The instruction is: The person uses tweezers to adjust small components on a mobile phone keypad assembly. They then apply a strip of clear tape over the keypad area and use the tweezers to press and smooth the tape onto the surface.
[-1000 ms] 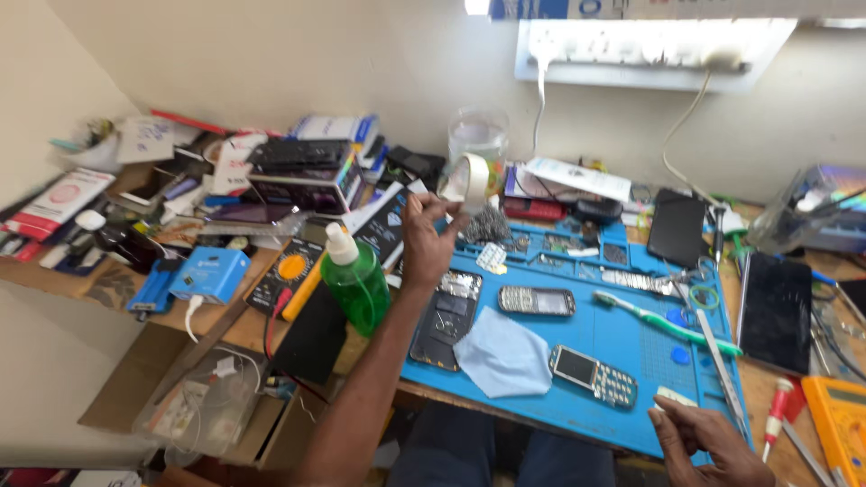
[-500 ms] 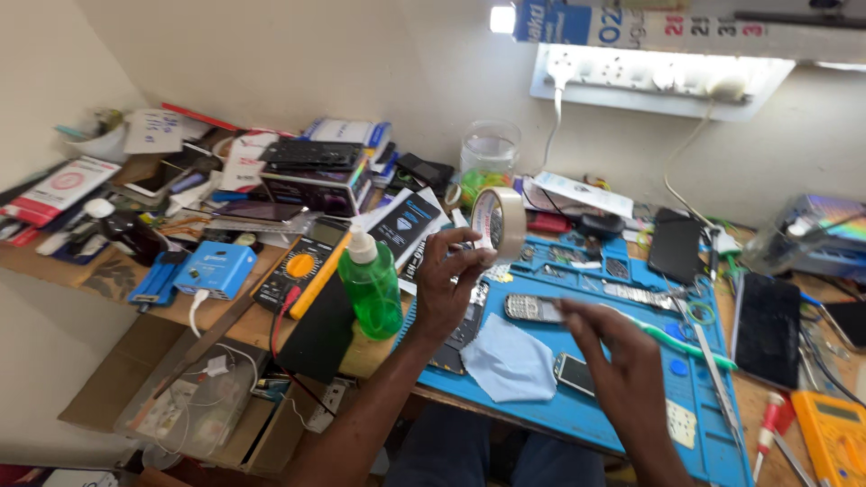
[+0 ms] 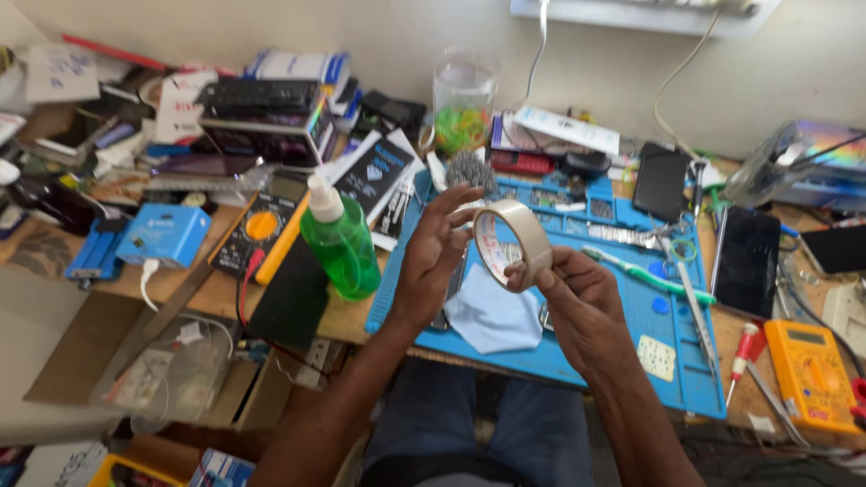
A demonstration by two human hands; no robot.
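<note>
Both my hands hold up a roll of clear tape (image 3: 516,240) above the blue work mat (image 3: 631,334). My left hand (image 3: 431,261) has its fingers spread against the roll's left side. My right hand (image 3: 577,302) grips the roll from below and right, with its fingertips on the rim. Under the hands a pale blue cloth (image 3: 492,317) lies on the mat. A green spray bottle (image 3: 341,240) stands just left of my left hand.
A green toothbrush (image 3: 645,275), tweezers and small parts lie on the mat's right side. Dark phones (image 3: 745,260) and a yellow multimeter (image 3: 812,370) lie further right. A second multimeter (image 3: 260,230), a blue box (image 3: 164,234) and piled boxes fill the left. A clear jar (image 3: 463,99) stands at the back.
My right hand has come up from the mat's right side and taken the tape roll together with my left. The roll has come lower and nearer to me.
</note>
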